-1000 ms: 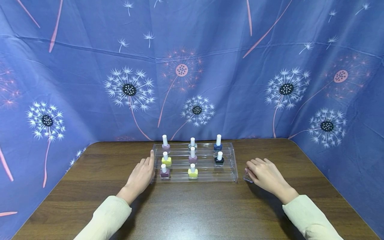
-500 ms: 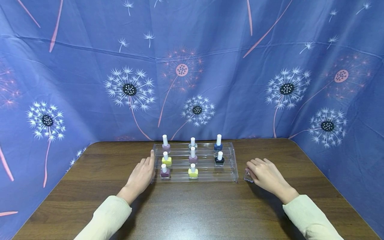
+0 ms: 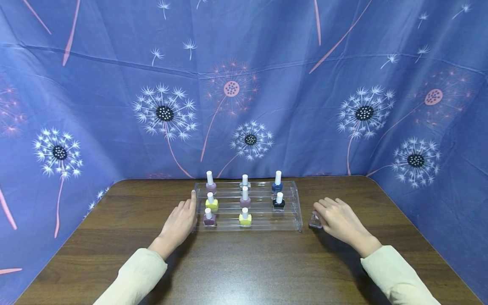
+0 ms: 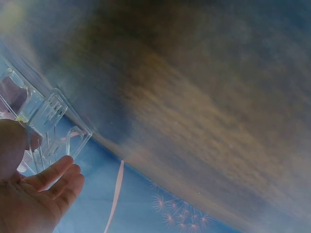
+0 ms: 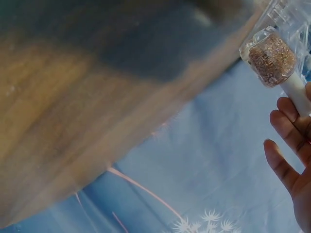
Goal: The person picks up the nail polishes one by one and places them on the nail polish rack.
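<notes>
My right hand (image 3: 339,219) holds a nail polish bottle (image 5: 272,57) by its white cap (image 5: 295,91), just right of the rack. Brownish glitter fills the bottle, whose glass base points toward the table in the head view. My left hand (image 3: 179,222) rests at the left end of the clear tiered rack (image 3: 263,222), index finger stretched along its side panel. In the left wrist view the thumb and index are close against that panel and the other fingers are loosely bent. Purple bottles (image 3: 209,220), yellow bottles (image 3: 245,220), a black bottle (image 3: 278,205) and a blue bottle (image 3: 277,186) stand upright on the rack.
The rack stands near the back of the brown wooden table (image 3: 244,262). A blue dandelion-print cloth (image 3: 297,114) hangs behind and along both sides. A clear-looking bottle (image 3: 245,185) stands mid-row on the top tier.
My right hand has risen and tilted very slightly with the glitter bottle in its grip. The left hand and the rack have stayed in place.
</notes>
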`<action>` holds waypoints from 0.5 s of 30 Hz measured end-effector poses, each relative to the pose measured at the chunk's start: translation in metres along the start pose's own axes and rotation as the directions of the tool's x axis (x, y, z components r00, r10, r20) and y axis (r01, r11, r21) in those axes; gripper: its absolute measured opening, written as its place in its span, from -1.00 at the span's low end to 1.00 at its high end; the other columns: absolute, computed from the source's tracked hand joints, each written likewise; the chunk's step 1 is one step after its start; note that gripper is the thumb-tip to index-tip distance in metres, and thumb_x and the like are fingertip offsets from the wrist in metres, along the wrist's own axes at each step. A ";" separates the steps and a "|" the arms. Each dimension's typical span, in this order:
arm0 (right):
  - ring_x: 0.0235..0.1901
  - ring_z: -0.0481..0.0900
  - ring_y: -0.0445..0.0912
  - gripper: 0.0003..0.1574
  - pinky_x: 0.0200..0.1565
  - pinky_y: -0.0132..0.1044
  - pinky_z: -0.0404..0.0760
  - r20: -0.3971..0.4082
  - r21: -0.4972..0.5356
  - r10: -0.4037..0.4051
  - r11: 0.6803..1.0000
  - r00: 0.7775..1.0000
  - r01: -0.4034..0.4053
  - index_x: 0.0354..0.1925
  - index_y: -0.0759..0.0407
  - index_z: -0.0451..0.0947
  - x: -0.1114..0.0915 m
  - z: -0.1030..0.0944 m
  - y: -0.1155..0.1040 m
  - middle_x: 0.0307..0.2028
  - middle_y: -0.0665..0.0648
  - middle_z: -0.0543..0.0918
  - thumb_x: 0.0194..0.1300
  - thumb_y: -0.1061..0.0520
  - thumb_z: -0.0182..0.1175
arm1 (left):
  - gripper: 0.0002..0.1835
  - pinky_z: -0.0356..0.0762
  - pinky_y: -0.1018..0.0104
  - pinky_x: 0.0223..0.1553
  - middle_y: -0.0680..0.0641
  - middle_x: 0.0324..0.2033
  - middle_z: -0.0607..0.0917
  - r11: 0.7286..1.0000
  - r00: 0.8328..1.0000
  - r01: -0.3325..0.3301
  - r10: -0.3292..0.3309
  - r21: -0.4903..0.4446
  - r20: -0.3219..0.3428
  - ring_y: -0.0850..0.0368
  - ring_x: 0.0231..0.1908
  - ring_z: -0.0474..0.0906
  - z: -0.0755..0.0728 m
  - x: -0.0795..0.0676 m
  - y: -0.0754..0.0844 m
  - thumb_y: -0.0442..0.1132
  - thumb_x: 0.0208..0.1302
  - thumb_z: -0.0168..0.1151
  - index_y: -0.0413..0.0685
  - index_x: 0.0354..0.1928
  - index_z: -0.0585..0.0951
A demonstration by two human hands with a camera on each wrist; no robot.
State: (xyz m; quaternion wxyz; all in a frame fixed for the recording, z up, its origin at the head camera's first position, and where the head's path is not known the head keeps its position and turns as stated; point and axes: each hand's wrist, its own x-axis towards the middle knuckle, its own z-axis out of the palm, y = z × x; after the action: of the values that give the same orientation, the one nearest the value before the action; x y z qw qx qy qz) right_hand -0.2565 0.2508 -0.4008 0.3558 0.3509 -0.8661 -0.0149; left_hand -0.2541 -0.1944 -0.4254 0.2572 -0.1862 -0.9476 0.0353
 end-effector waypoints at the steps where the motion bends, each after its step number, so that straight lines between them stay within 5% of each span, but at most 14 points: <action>1: -0.55 0.40 -0.09 -0.85 -0.52 -0.13 0.40 -0.004 -0.002 -0.001 1.000 1.000 0.001 -0.55 0.08 0.34 0.001 -0.001 0.000 -0.61 -0.03 0.42 -0.02 0.18 0.16 | -0.21 0.53 0.16 -0.28 -0.21 -0.22 0.55 1.000 1.000 0.000 0.000 0.001 0.003 -0.08 -0.22 0.51 0.000 0.000 0.000 -0.28 0.03 0.23 -0.46 0.27 0.14; 15: -0.52 0.41 -0.04 -0.83 -0.53 -0.20 0.30 -0.056 0.003 -0.042 0.999 0.998 0.042 -0.55 0.12 0.35 0.014 -0.014 -0.002 -0.58 0.01 0.45 0.14 0.12 -0.07 | -0.22 0.53 0.16 -0.30 -0.21 -0.23 0.55 1.000 1.000 -0.007 0.007 0.005 -0.004 -0.08 -0.23 0.51 0.000 0.000 0.000 -0.28 0.03 0.23 -0.48 0.26 0.15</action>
State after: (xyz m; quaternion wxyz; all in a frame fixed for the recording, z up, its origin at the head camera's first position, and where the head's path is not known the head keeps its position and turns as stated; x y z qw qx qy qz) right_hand -0.2541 0.2439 -0.3822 0.3790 0.3699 -0.8482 -0.0107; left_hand -0.2542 -0.1942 -0.4251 0.2593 -0.1889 -0.9464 0.0383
